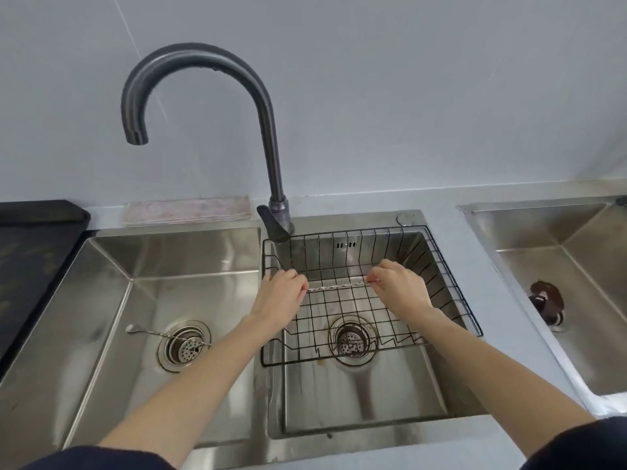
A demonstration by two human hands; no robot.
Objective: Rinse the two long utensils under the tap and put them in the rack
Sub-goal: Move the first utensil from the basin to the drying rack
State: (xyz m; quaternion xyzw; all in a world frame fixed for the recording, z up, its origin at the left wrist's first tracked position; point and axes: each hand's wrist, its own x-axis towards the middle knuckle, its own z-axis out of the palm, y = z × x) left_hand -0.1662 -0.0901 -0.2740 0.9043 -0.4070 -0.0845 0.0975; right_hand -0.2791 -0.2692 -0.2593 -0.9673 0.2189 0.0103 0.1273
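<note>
left hand (281, 293) + right hand (397, 286) pinch ends of twisted utensil (336, 286) | level above rack (451, 286) | second utensil (152, 333) in left basin

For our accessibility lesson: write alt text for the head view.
Both hands, left and right, hold a twisted utensil level over the wire rack in the right basin. A second utensil lies in the left basin; the tap is dry.

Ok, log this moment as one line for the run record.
left hand + right hand: holding twisted utensil by its ends over rack | second utensil: left basin | tap: no water visible
</note>
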